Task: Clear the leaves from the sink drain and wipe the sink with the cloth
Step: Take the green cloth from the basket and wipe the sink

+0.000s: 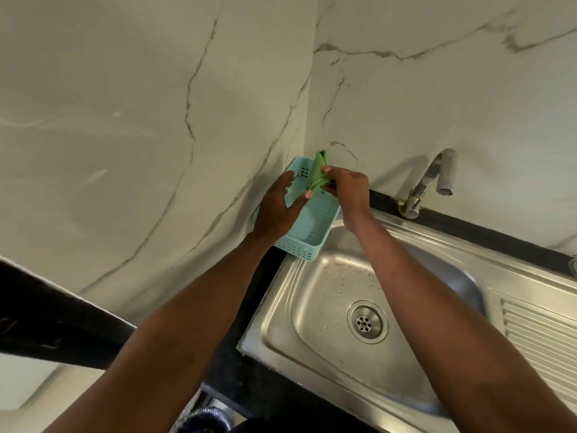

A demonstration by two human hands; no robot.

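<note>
A folded green cloth (319,171) is pinched in my right hand (346,185) over the far end of a light blue plastic basket (315,220) in the corner by the wall. My left hand (278,207) is spread open over the basket's left side, its thumb touching the cloth's lower edge. The steel sink (327,364) lies below right, with water drops on its floor. Its round drain (364,321) shows bare metal holes; I see no leaves on it.
A chrome tap (432,179) stands behind the sink on a dark counter strip. A ribbed steel draining board (543,335) runs to the right. Marble walls meet in the corner behind the basket. Dark counter edge lies at lower left.
</note>
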